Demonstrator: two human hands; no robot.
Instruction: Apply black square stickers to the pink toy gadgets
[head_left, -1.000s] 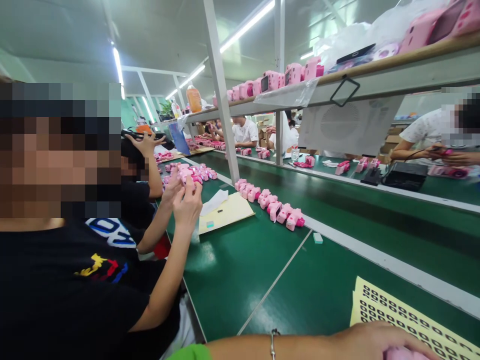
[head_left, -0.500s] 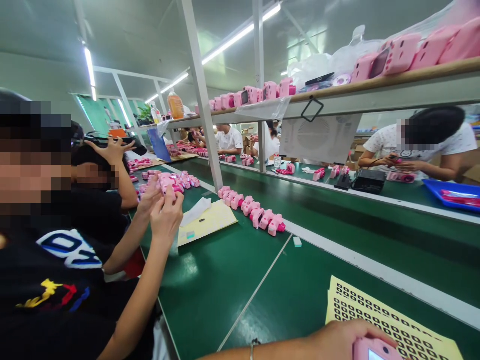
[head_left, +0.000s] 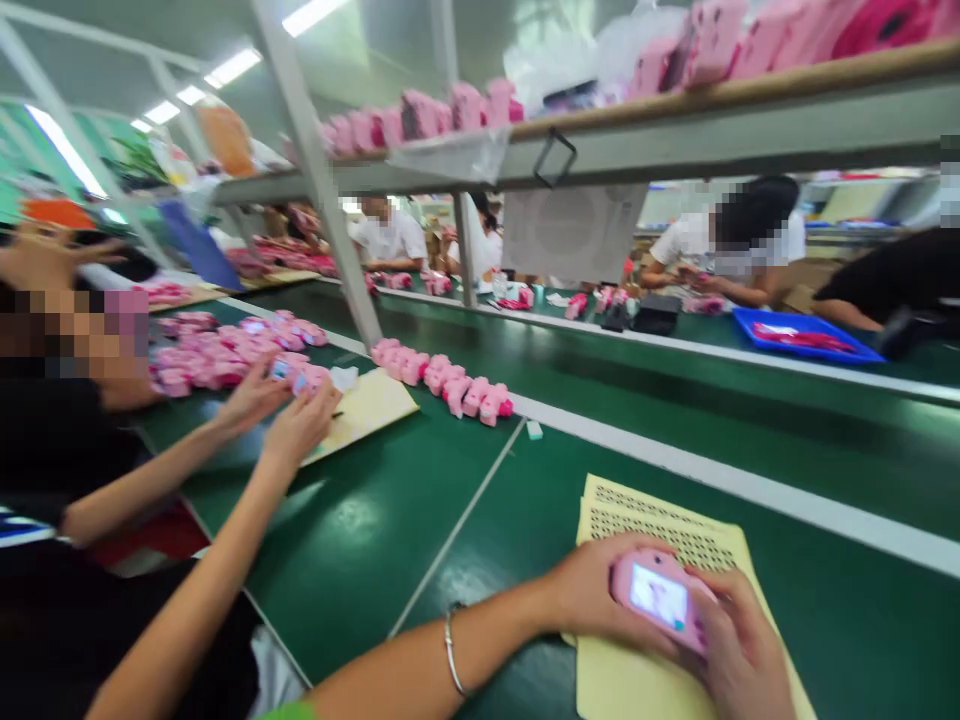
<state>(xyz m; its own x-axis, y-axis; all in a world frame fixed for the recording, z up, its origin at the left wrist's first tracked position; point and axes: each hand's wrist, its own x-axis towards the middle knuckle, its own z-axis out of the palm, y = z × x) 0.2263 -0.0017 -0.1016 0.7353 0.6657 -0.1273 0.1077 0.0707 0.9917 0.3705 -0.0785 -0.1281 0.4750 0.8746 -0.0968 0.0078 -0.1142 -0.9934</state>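
A pink toy camera (head_left: 660, 592) with its small screen lit is between my two hands, over yellow sticker sheets. My left hand (head_left: 600, 590), with a silver bracelet on the wrist, is closed round the camera's left side. My right hand (head_left: 742, 640) grips the right end, its thumb lying by the buttons. Rows of small black-outlined shapes cover the upper part of the yellow sheets (head_left: 615, 680), which lie on the green table under my hands.
At left, a co-worker's hands (head_left: 292, 420) hold pink cameras above a yellow sheet (head_left: 375, 410). A row of pink cameras (head_left: 442, 382) lines the white divider strip (head_left: 637, 440). A small pale block (head_left: 534, 430) lies near it. Overhead runs a shelf (head_left: 675, 140); a blue tray (head_left: 810, 340) sits across.
The view has swung right and down. My right hand has come into view on the camera, and the camera's lit screen shows fully. The co-worker's hands have lowered.
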